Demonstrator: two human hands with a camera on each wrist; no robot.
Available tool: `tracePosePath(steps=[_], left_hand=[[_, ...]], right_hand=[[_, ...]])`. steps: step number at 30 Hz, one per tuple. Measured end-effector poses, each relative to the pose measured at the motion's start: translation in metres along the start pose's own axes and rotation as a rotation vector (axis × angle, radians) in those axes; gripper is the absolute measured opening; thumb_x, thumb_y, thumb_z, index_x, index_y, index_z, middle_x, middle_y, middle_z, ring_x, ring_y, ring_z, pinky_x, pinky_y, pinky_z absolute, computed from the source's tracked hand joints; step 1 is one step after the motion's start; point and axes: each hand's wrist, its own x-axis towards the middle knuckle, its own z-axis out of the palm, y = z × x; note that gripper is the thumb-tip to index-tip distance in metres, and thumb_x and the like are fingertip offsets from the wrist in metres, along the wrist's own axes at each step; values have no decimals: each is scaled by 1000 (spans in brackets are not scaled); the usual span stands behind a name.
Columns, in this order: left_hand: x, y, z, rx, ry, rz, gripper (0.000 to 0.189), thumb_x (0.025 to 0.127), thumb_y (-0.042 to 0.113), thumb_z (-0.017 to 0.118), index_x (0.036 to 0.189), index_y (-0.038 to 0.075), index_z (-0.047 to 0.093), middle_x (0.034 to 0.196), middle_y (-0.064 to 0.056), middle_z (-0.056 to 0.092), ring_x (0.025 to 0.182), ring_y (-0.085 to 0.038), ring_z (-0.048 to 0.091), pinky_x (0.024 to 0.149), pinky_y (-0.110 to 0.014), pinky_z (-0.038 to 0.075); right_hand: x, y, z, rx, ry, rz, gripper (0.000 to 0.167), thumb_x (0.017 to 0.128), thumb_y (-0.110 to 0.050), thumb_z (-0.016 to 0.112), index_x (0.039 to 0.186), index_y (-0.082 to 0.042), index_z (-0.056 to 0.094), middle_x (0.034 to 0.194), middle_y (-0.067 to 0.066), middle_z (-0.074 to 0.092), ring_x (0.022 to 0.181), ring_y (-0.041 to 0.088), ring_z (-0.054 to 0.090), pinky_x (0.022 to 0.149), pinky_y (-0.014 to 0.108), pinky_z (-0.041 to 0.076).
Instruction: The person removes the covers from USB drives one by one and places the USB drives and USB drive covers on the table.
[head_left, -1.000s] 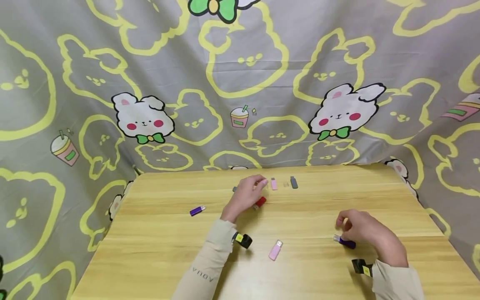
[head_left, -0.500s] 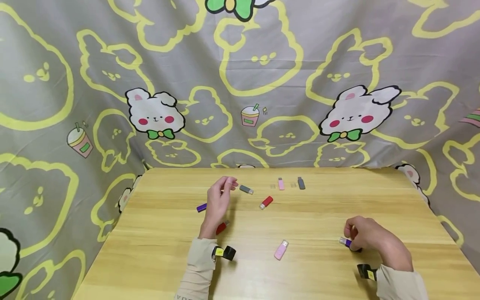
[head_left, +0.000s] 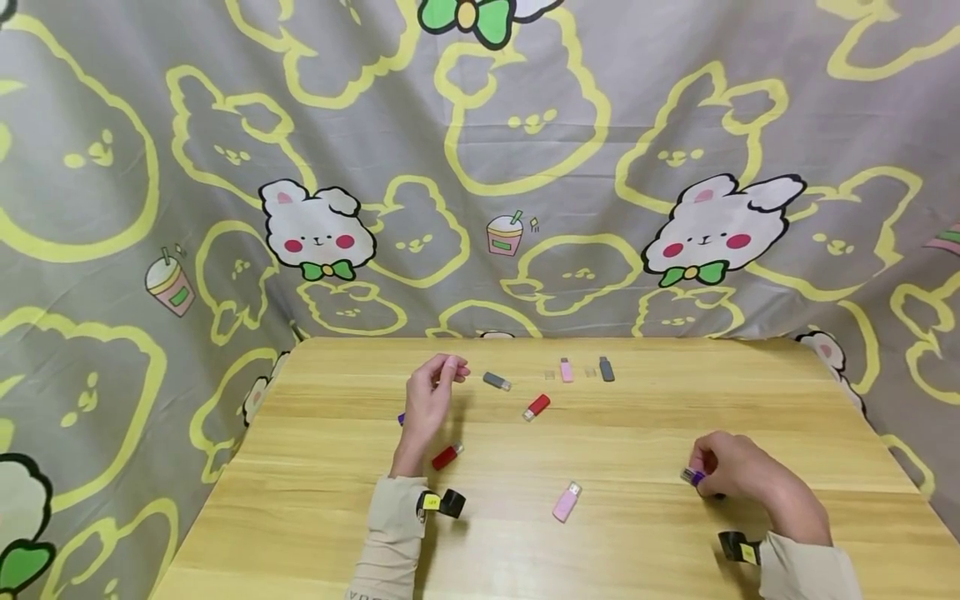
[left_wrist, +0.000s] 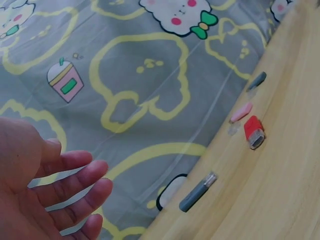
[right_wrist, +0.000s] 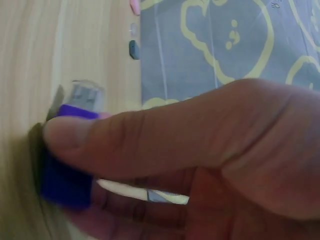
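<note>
My right hand (head_left: 738,467) pinches a purple USB flash drive (right_wrist: 67,185) at the table's right side. The thumb lies across its body, and its metal plug, under what looks like a clear cap, points away past the thumb. My left hand (head_left: 429,396) is raised over the left of the table with loosely bent fingers (left_wrist: 75,185) and nothing between them. Just right of its fingertips lies a grey flash drive (head_left: 495,381). A second purple drive (head_left: 401,419) is mostly hidden behind that hand, and a red drive (head_left: 446,457) lies beside the wrist.
Another red drive (head_left: 537,406) lies mid-table, and a pink one (head_left: 566,504) sits nearer the front. Along the back are a pink drive (head_left: 566,370), a dark grey drive (head_left: 606,369) and clear caps (head_left: 550,375). A patterned curtain (head_left: 555,167) rises behind the table.
My left hand has moved left, away from the back row, uncovering the grey drive and the nearer red one. My right fingers have closed on the purple flash drive. The head view has shifted slightly.
</note>
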Motion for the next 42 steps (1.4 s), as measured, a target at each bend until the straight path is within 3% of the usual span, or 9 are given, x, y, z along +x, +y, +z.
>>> tracePosePath(steps=[5,11,13,16,23,29,37,42], left_hand=[[-2,2,2,-66,-32,6,27,108,17,55,106,-3,73,95,-16,75,88,-33,71,76,-26,55],[-2,8,5,-142,-101,17,25,107,13,55,109,-7,71,100,-25,73,91,-44,69,72,-22,50],[-2,16,5,-150,-136,2,24,107,8,54,111,-10,69,102,-29,72,93,-49,67,69,-23,48],[-4,24,6,-150,-175,14,24,107,7,54,110,-12,68,101,-28,72,90,-47,68,68,-25,48],[-6,17,16,-151,-237,53,21,106,16,59,109,1,73,99,-19,74,89,-34,69,70,-25,46],[-8,22,24,-148,-283,64,22,104,15,62,110,-3,73,100,-18,75,90,-30,70,76,-26,52],[-13,28,39,-151,-374,68,18,102,12,65,112,-1,73,104,-13,75,91,-27,71,84,-46,58],[-17,30,46,-135,-412,66,18,99,11,69,113,1,74,107,-12,74,93,-24,69,81,-33,57]], right_hand=[[2,-8,2,38,97,-151,17,87,1,76,91,-10,64,83,-2,60,74,12,56,61,26,48],[23,-35,4,38,250,-297,12,90,-1,77,96,-11,72,83,-6,66,75,6,60,65,26,54],[31,-47,5,40,280,-314,11,89,-3,78,96,-11,75,84,-7,68,76,7,62,67,27,56],[43,-64,6,54,306,-329,10,89,-6,80,96,-11,77,84,-8,70,75,9,63,67,27,56],[63,-93,12,139,381,-389,9,87,-10,83,94,-13,79,83,-8,73,72,10,64,63,26,54],[71,-114,17,221,433,-428,8,89,-13,82,96,-13,80,87,-6,74,75,13,64,64,27,54],[78,-122,33,298,431,-411,7,93,-16,79,100,-16,80,94,-7,75,79,15,62,69,29,54],[82,-126,41,312,426,-444,8,92,-14,79,100,-15,80,92,-8,75,78,14,63,70,30,54]])
